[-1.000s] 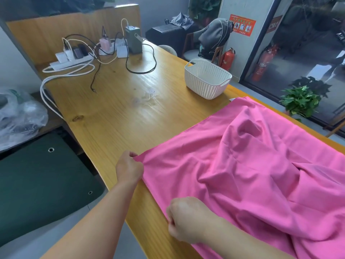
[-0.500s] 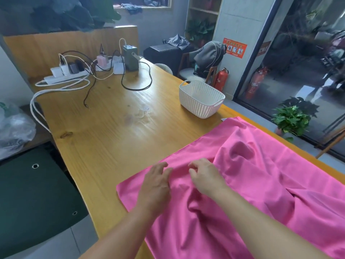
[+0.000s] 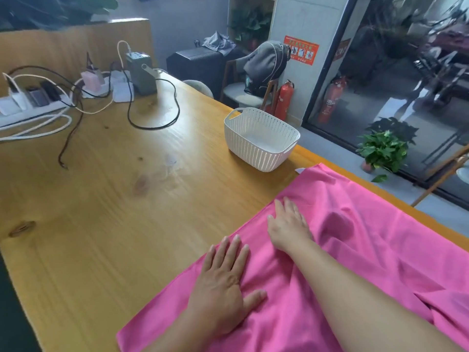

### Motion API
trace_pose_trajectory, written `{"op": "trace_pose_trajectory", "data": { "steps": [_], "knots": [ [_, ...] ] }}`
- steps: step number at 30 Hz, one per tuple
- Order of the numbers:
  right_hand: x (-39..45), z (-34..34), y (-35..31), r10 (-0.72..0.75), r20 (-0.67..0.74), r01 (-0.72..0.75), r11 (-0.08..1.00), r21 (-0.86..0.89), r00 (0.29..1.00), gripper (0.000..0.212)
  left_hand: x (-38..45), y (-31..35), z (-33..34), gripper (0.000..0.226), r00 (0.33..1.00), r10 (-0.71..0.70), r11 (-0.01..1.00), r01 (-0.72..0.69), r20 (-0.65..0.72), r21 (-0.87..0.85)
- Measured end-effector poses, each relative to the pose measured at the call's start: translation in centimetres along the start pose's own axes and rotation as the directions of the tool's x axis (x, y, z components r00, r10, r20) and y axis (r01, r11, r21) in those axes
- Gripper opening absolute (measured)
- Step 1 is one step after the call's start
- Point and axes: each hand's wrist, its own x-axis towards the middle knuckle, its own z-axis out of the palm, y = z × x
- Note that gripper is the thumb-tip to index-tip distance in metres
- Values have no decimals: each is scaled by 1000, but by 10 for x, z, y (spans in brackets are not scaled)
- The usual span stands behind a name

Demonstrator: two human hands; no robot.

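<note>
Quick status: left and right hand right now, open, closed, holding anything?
Left hand: open, fingers straight, pressed flat on the pink fabric cloth, holding nothing.
Right hand: open, flat on the same cloth, holding nothing.

The cloth [image 3: 355, 262] lies spread on the near right part of the worktop [image 3: 101, 212]. Both hands rest flat on it beside its left edge, the left hand [image 3: 223, 278] nearer the person and the right hand [image 3: 289, 224] farther out and to the right, the two apart. Beyond the cloth's far corner the basket [image 3: 261, 138] stands near the worktop's right edge. At the far left lie the power strip [image 3: 30, 107] and cables [image 3: 175, 102], with the charger box [image 3: 142, 72] to their right. Behind the far right end stands a chair [image 3: 238, 94] carrying a backpack [image 3: 266, 64], a fire extinguisher [image 3: 284, 100] just right of it. A potted plant [image 3: 383, 151] sits right of the worktop.
</note>
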Motion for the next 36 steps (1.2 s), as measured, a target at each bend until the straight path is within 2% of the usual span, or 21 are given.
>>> {"op": "trace_pose_trajectory", "data": {
  "steps": [2,4,5,8,11,13,15,17,20,22,24,28,31,33,36],
  "knots": [
    [8,-1,1,-25,6,25,999,30,1000,58,13,4,-1,83,999,-45,997,45,6,65],
    [9,-7,0,-60,23,56,989,136,998,53,30,9,-5,71,996,-79,997,80,-48,19],
    [7,-12,1,-80,4,78,972,220,997,49,41,10,-2,63,996,-50,999,50,-71,0],
    [-14,-33,10,-77,-193,151,901,407,978,33,76,23,-3,43,989,51,997,-57,-139,-43],
    [-49,-50,43,61,-369,144,853,501,927,24,96,54,-4,30,961,148,962,-195,-232,-192],
    [-75,-56,79,139,-425,98,867,489,895,23,103,80,-9,35,950,183,904,-264,-251,-337],
    [-105,-60,128,193,-461,34,898,439,866,23,114,105,-9,36,939,224,868,-314,-261,-384],
    [-135,-66,183,271,-488,-84,925,370,830,25,127,125,-9,35,923,280,856,-365,-265,-365],
    [-176,-83,262,458,-477,-329,884,331,750,33,145,155,-13,26,904,335,863,-408,-267,-299],
    [-191,-92,299,536,-423,-448,844,295,730,44,153,179,-17,25,912,339,867,-398,-231,-300],
    [-196,-99,324,552,-346,-515,833,202,759,58,160,204,-17,27,883,422,842,-466,-204,-271],
    [-184,-103,354,430,-214,-426,902,67,877,70,181,254,-11,45,825,562,822,-549,62,-150],
    [-168,-98,370,343,-168,-354,935,-36,924,50,194,272,2,57,772,578,812,-578,263,-89],
    [-165,-97,379,298,-167,-318,942,-110,940,28,199,274,8,46,779,548,821,-571,303,-19],
    [-173,-104,394,290,-240,-300,954,-5,926,24,204,274,3,22,805,504,809,-567,313,155]
  ]
}}
